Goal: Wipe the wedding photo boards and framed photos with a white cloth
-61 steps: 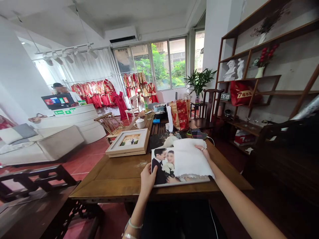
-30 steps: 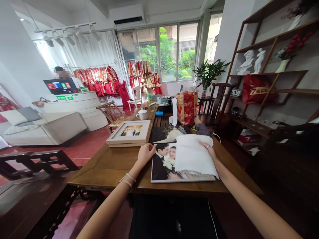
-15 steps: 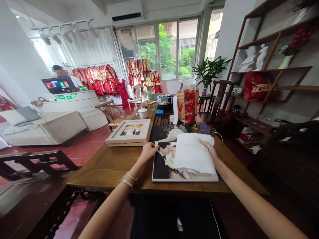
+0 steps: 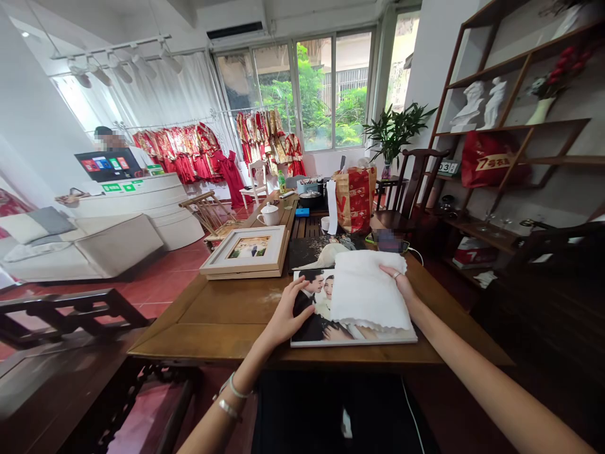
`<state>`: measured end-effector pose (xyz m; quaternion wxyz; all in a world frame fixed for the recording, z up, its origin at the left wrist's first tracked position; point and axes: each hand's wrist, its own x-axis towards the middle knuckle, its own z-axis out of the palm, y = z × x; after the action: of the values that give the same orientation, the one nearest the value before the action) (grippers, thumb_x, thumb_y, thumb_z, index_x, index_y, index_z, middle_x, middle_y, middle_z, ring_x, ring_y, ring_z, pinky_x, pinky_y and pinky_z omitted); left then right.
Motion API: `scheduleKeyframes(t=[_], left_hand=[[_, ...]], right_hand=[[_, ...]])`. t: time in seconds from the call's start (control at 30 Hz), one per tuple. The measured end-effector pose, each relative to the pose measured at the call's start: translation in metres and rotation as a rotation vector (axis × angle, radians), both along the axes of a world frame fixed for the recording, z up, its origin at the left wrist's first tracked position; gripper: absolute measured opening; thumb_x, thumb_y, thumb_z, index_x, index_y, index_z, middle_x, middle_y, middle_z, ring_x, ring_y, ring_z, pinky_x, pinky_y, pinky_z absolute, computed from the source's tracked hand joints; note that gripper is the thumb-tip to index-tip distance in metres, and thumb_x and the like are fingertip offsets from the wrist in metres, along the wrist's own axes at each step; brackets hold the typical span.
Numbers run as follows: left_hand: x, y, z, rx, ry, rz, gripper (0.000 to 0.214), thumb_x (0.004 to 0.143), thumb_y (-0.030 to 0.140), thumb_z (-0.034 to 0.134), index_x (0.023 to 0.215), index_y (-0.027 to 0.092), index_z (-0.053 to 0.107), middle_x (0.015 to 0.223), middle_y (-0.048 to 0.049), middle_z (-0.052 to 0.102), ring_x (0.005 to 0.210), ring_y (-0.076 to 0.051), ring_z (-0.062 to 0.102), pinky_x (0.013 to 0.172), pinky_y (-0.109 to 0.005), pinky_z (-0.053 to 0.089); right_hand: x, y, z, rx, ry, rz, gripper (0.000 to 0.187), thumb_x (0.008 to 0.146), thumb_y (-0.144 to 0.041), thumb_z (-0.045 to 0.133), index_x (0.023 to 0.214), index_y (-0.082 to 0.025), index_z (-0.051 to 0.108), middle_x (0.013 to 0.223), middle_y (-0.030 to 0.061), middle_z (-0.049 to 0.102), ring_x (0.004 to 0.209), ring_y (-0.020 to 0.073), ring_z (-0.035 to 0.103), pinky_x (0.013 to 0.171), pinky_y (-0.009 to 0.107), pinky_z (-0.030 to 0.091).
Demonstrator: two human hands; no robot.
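Observation:
A glossy photo panel (image 4: 312, 321) with a couple's picture lies flat near the table's front edge. Its right part is covered by a white cloth (image 4: 368, 290) with a ragged lower edge. My right hand (image 4: 399, 284), wearing a ring, grips the cloth at its right side, fingers on top. At the panel's left edge is my left hand (image 4: 288, 312), fingers spread and holding nothing; whether it touches the panel I cannot tell. Behind, a second dark photo panel (image 4: 307, 252) lies partly under the first. To the left, a framed photo (image 4: 246, 249) rests on another frame.
The wooden table (image 4: 203, 328) also bears a lidded white cup (image 4: 269, 214), a red-and-brown paper bag (image 4: 354, 198), a black pot (image 4: 311, 200) and a phone (image 4: 387, 241) on a cable. A dark chair (image 4: 411, 189) stands behind right. A person (image 4: 111, 140) is behind the far counter (image 4: 132, 198).
My left hand has let go of the panel's upper left corner and moved down, its fingers now spread. The right hand and the cloth stay almost where they were.

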<state>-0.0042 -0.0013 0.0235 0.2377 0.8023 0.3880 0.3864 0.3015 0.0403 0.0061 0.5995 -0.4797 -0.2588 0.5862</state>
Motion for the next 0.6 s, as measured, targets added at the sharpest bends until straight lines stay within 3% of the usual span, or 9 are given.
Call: scheduleKeyframes(t=[0.17,0.4,0.5,0.6], left_hand=[[0.01,-0.004,0.003,0.03,-0.095,0.004,0.03,0.082,0.015,0.061,0.11,0.022,0.064,0.126,-0.0112,0.062,0.125,-0.025,0.054,0.109,-0.045,0.038],[0.014,-0.005,-0.007,-0.085,-0.325,0.159,0.02,0.075,0.019,0.069,0.095,0.019,0.066,0.117,-0.0112,0.067,0.115,-0.024,0.062,0.1,-0.04,0.048],[0.016,-0.011,-0.007,-0.083,-0.334,0.12,0.023,0.076,0.019,0.068,0.099,0.019,0.065,0.12,-0.0113,0.066,0.122,-0.024,0.058,0.107,-0.041,0.043],[0.019,-0.018,-0.003,-0.046,-0.214,0.108,0.028,0.078,0.02,0.068,0.105,0.021,0.066,0.137,-0.0111,0.054,0.133,-0.026,0.047,0.113,-0.044,0.034]], right_hand=[[-0.001,-0.002,0.004,-0.028,0.004,0.0,0.029,0.093,-0.036,0.057,0.114,-0.017,0.059,0.11,0.0065,0.063,0.088,0.0185,0.064,0.074,0.037,0.055],[-0.005,-0.008,0.009,0.011,-0.018,0.005,0.029,0.093,-0.037,0.056,0.113,-0.016,0.06,0.107,0.0062,0.064,0.086,0.0181,0.064,0.074,0.037,0.055],[-0.006,-0.007,0.008,0.046,-0.057,-0.01,0.029,0.093,-0.036,0.057,0.113,-0.016,0.06,0.108,0.0065,0.064,0.087,0.0185,0.064,0.074,0.038,0.055],[-0.005,-0.006,0.006,0.121,-0.121,-0.072,0.029,0.093,-0.036,0.058,0.113,-0.016,0.06,0.109,0.0066,0.064,0.089,0.0186,0.064,0.075,0.038,0.055]])
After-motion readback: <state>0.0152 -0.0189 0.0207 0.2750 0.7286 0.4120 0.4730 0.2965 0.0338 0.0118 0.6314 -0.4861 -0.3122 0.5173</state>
